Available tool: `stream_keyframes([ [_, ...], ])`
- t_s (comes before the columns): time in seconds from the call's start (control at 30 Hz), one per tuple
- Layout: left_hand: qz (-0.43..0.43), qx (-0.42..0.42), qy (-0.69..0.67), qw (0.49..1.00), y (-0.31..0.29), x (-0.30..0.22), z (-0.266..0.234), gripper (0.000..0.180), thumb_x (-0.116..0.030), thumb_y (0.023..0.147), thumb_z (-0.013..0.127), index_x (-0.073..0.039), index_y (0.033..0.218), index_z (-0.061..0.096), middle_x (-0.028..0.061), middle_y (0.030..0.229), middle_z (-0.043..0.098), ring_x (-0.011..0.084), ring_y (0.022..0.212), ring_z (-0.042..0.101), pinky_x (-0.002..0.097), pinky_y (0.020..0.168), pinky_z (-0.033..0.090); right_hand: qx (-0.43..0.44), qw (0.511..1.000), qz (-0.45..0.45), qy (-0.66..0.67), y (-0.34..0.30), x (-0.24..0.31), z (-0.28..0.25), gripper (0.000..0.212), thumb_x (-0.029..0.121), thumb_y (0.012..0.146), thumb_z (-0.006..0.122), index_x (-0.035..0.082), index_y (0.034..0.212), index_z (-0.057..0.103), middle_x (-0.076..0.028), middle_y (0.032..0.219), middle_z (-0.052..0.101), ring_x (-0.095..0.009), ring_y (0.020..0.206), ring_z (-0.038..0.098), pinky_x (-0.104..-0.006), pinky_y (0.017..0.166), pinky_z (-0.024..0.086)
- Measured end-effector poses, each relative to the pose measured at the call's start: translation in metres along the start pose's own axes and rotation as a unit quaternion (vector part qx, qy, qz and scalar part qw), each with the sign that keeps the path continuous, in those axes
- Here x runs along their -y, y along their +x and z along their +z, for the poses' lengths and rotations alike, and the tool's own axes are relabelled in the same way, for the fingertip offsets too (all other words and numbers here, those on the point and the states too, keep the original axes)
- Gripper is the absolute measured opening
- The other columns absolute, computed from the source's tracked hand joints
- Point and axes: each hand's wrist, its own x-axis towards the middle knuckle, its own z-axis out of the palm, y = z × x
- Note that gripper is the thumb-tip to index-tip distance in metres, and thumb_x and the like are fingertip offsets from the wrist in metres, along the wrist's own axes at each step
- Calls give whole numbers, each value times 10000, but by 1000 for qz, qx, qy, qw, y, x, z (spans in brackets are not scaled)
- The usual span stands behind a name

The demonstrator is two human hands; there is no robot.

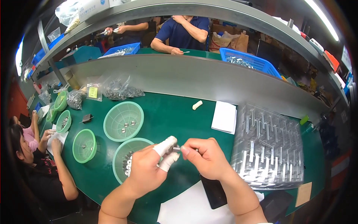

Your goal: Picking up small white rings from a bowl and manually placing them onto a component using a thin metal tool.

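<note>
White finger covers wrap the thumb and index finger of my left hand [147, 164], which pinches a small metal part [176, 148]. Close against the right end of that part, my right hand [207, 158] is closed in a pinch; what lies inside its fingers is mostly hidden. Beneath my left hand stands a light green plastic basket [116, 158] with several small round metal pieces, partly covered by the hand. Behind it a second green basket [105, 125] has a few round metal pieces on its bottom.
A smaller green basket [76, 149] stands at left, bagged parts [118, 91] behind. A clear tray stack [238, 160] with metal strips fills the right, beside white papers [223, 115]. A black phone [213, 192] lies on a white sheet [182, 207]. People sit left and opposite.
</note>
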Motion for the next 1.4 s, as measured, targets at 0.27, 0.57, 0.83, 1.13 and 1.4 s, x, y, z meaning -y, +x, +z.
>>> stream_keyframes([
  [0.27,-80,35,-230,969,1,7,-7,275,27,890,737,17,1162,697,113,861,759,174,752,738,284,664,576,75,992,-12,105,3,-2,-6,306,218,1043,578,18,815,623,23,605,501,-64,563,377,-275,508,319],
  [0.57,-155,58,-436,884,-2,12,-15,239,109,890,683,70,1122,724,176,930,750,199,847,736,289,684,601,87,991,-40,95,0,1,-5,313,201,1060,544,11,817,595,25,623,471,-67,565,368,-264,512,306],
  [0.83,-225,184,-595,750,-2,32,-19,205,67,890,671,57,1092,703,201,870,742,202,713,738,238,577,568,140,982,-95,82,-1,4,-2,283,172,1040,563,15,806,594,-12,603,508,-106,529,412,-283,498,336],
  [1.13,-233,226,-707,628,-4,37,-16,168,38,873,701,45,1039,673,227,825,735,204,623,725,217,488,523,75,979,-183,44,-6,9,16,302,174,1038,567,13,784,586,-24,599,509,-121,513,416,-288,493,332],
  [1.4,-239,183,-620,725,-3,32,-23,165,-3,877,743,75,1011,686,238,780,710,231,599,697,271,467,531,160,961,37,222,-7,11,11,359,258,1080,534,24,813,591,61,669,458,-29,569,326,-230,509,249],
])
